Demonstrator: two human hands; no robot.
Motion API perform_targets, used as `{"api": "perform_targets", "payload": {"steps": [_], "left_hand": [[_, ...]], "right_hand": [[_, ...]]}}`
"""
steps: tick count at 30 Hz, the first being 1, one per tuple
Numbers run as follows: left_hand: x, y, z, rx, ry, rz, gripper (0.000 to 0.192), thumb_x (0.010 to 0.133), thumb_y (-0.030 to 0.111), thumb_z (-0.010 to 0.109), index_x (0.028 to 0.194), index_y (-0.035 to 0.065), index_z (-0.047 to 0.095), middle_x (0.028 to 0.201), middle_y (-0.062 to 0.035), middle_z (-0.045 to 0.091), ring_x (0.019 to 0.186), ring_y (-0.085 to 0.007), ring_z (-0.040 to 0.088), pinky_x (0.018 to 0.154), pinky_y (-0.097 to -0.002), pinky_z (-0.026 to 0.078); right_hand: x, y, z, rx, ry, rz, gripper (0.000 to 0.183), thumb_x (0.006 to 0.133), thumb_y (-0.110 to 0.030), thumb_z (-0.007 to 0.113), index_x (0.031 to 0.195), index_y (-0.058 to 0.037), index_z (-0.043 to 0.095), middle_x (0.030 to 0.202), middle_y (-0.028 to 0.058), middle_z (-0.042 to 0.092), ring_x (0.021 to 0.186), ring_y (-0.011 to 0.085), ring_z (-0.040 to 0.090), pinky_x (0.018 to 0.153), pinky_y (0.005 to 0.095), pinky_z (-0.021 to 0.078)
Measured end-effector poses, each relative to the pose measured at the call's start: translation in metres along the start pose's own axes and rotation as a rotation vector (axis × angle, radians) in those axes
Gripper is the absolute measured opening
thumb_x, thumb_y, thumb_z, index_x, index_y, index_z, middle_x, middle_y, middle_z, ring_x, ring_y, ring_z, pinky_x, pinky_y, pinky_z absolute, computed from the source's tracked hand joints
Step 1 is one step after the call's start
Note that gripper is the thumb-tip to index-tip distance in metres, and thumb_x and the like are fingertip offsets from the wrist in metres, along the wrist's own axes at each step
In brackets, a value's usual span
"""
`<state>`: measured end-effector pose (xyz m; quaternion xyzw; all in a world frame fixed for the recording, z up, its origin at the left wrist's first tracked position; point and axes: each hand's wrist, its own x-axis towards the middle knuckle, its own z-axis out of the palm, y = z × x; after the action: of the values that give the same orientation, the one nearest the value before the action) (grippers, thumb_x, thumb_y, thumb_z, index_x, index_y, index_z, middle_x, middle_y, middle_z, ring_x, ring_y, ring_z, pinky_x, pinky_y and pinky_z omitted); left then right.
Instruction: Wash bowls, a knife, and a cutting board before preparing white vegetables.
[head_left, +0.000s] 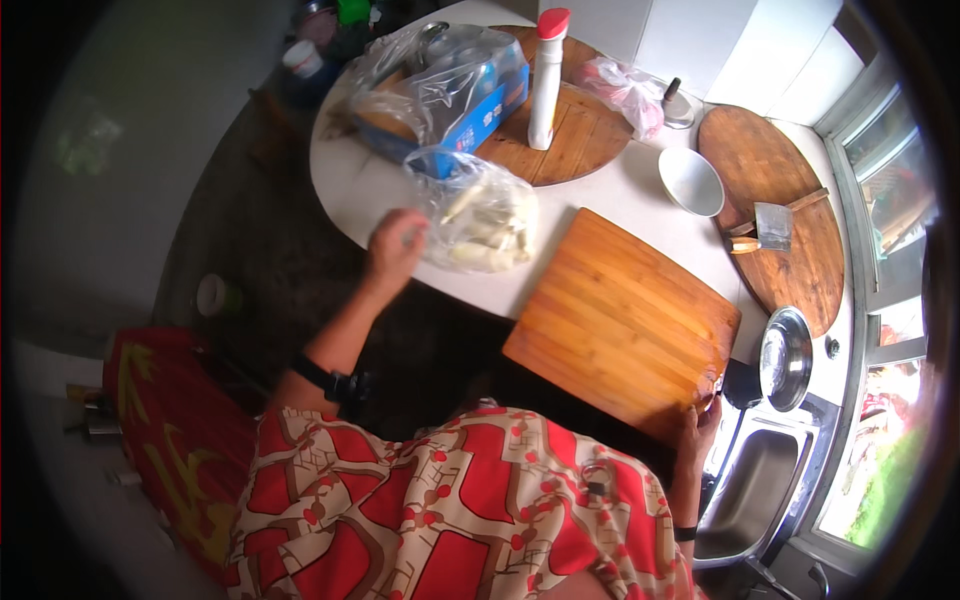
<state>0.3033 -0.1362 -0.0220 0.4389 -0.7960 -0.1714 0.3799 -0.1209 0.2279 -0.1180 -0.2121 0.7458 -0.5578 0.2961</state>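
My left hand (396, 251) is at the left edge of the white counter, beside a clear plastic bag (480, 217) of pale, peeled-looking vegetables. Its fingers are partly curled and blurred, and whether they touch the bag is unclear. Down at the right, my right hand (701, 427) grips the near right corner of a wooden cutting board (622, 315). The board lies tilted across the counter's front edge, its surface bare, with a wet patch near that corner. Part of the right hand's fingers is hidden at the board's edge.
Behind the bag stand a blue carton (487, 112) under plastic film and a white bottle with a red cap (546, 82). To the right are a white bowl (691, 182), a cleaver (772, 227) on a round wooden board (795, 277), a metal basin (786, 360) and a sink (750, 487).
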Motion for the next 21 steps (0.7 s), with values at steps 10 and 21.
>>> {"api": "perform_targets", "payload": {"steps": [10, 21], "left_hand": [[-0.006, 0.034, 0.014, -0.184, -0.643, -0.196, 0.021, 0.078, 0.001, 0.052, 0.098, 0.0043, 0.056, 0.097, -0.0156, 0.058, 0.08, -0.0325, 0.061, 0.074, -0.0384, 0.05], [0.022, 0.01, 0.049, 0.372, -0.41, -0.121, 0.058, 0.076, 0.022, 0.065, 0.125, 0.0027, 0.041, 0.11, -0.0197, 0.057, 0.1, -0.0336, 0.055, 0.085, -0.0425, 0.045]], "right_hand": [[-0.025, -0.034, 0.006, -0.662, 0.39, -0.246, 0.057, 0.088, -0.017, 0.053, 0.137, -0.0032, 0.029, 0.138, 0.0196, 0.028, 0.128, 0.0329, 0.031, 0.103, 0.0414, 0.0317], [-0.05, -0.059, 0.021, -0.377, 0.407, -0.076, 0.057, 0.088, -0.015, 0.054, 0.138, -0.003, 0.029, 0.136, 0.0161, 0.032, 0.126, 0.029, 0.034, 0.1, 0.0397, 0.035]]}}
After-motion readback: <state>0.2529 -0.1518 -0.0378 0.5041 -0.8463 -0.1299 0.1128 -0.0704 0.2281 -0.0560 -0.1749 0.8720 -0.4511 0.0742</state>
